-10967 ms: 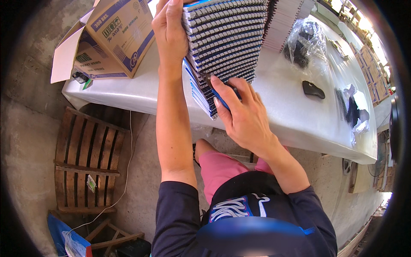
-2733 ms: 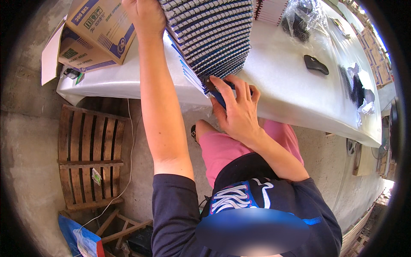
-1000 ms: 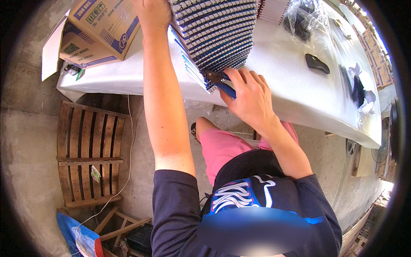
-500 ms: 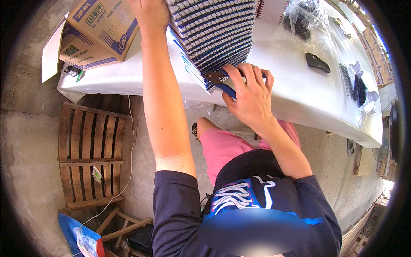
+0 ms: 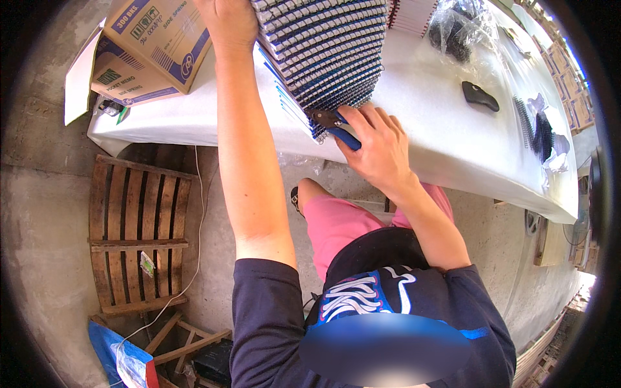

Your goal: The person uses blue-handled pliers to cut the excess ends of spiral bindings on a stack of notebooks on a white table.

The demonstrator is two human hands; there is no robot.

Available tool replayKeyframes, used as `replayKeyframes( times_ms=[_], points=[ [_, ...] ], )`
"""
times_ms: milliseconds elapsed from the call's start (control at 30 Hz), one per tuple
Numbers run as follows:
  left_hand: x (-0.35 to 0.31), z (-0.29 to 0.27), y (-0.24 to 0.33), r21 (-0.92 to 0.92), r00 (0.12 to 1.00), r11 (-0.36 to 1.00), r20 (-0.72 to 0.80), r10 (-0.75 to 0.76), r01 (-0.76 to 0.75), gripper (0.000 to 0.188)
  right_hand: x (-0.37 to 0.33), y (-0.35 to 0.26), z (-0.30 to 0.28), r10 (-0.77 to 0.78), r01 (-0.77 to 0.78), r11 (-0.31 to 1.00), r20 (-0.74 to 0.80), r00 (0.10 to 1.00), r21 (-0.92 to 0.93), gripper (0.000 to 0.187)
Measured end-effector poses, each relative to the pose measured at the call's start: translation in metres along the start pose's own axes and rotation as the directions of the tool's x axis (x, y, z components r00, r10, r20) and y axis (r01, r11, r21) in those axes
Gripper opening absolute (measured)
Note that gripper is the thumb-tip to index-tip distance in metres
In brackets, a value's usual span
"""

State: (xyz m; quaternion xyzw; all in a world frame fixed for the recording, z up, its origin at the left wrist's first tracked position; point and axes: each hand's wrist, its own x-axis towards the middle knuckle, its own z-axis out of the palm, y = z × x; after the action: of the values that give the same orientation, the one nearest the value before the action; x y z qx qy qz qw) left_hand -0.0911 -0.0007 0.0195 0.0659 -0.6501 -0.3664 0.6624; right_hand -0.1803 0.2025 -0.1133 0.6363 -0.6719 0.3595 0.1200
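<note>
A tall stack of spiral-bound notebooks (image 5: 323, 55) stands on the white-covered table, its dark wire spines facing me. My right hand (image 5: 378, 142) is wrapped round a pair of blue-handled pliers (image 5: 348, 138). Their dark jaws touch the wire binding at the stack's near lower corner, but what lies between them is too small to make out. At the upper edge of the picture, my left hand (image 5: 234, 24) is against the stack's left side. Its fingers are out of sight.
An open cardboard box (image 5: 145, 55) sits left on the table (image 5: 440, 123). Right of the stack are red-spined notebooks (image 5: 414, 16), a clear plastic bag (image 5: 462, 32) of dark coils, a black curved object (image 5: 480, 96) and loose black coils (image 5: 543, 137). A wooden pallet (image 5: 139, 233) is below left.
My right hand has squeezed the pliers, bringing the handles closer together, with the jaws still at the same corner. The left hand and the stack have hardly moved.
</note>
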Motion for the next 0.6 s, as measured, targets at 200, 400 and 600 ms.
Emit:
replayKeyframes(
  times_ms=[200, 400, 600],
  points=[
    [-0.002, 0.001, 0.004, 0.031, 1.000, 1.000, -0.016, -0.002, 0.002, 0.049, -0.002, -0.011, -0.001, 0.235, -0.388, 0.833, 0.381, 0.894, 0.396, 0.032],
    [0.000, 0.002, 0.006, 0.091, 0.996, 0.992, 0.012, 0.085, -0.085, 0.049, 0.007, -0.007, -0.017, -0.082, -0.873, -0.334, 0.912, 0.402, 0.354, 0.038],
    [-0.001, 0.003, 0.006, 0.041, 0.999, 0.998, -0.012, 0.042, -0.041, 0.049, -0.009, -0.006, 0.000, 0.206, -0.280, 0.920, 0.270, 0.941, 0.274, 0.042]
  ],
)
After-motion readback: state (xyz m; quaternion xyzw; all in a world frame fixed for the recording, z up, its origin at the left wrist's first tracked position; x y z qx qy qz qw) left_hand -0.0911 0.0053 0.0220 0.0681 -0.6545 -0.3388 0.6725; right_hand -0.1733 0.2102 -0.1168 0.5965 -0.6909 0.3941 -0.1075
